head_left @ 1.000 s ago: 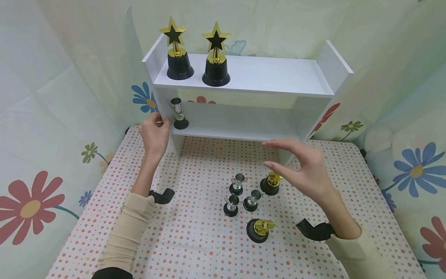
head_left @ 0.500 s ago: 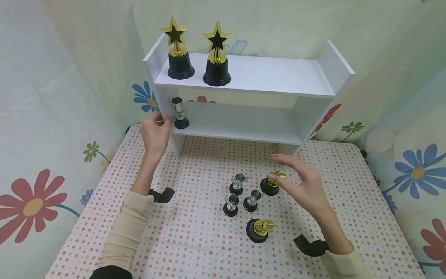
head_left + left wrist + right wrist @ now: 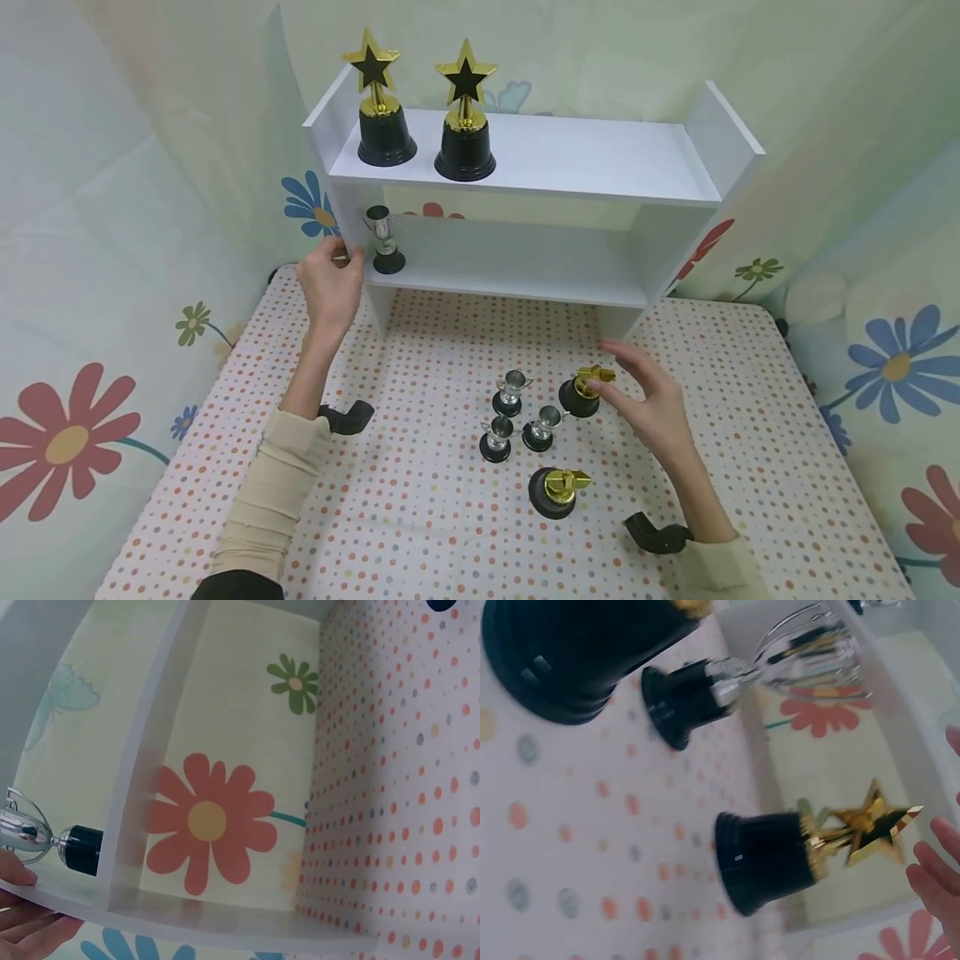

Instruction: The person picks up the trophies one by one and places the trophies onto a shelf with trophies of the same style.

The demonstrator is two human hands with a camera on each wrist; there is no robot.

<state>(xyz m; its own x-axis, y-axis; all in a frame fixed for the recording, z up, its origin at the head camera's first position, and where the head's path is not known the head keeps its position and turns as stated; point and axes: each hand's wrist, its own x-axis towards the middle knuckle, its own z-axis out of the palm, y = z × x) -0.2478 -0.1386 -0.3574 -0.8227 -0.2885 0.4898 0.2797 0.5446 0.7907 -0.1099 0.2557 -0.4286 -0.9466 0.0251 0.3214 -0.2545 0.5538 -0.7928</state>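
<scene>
At the left side panel of a white shelf unit (image 3: 525, 190), my left hand (image 3: 327, 292) pinches the panel edge. The left wrist view shows fingers (image 3: 41, 937) outside the panel and the thumb inside, by a small silver cup trophy (image 3: 26, 831). My right hand (image 3: 651, 404) is held with thumb and fingers apart, beside a gold star trophy (image 3: 579, 400) on the table. In the right wrist view that trophy's black base (image 3: 769, 859) stands on the cloth, fingertips (image 3: 930, 877) close to its star. Nothing is in the right hand.
Several silver cup trophies (image 3: 507, 405) stand left of the right hand. Nearer the front is another gold star trophy (image 3: 551, 496). Two star trophies, one at the left end (image 3: 386, 137) and one beside it (image 3: 465, 150), stand on the top shelf. A dotted cloth (image 3: 435, 533) covers the table.
My right hand has come down and slightly right, from in front of the shelf to the rear star trophy on the table. The left hand stays on the panel.
</scene>
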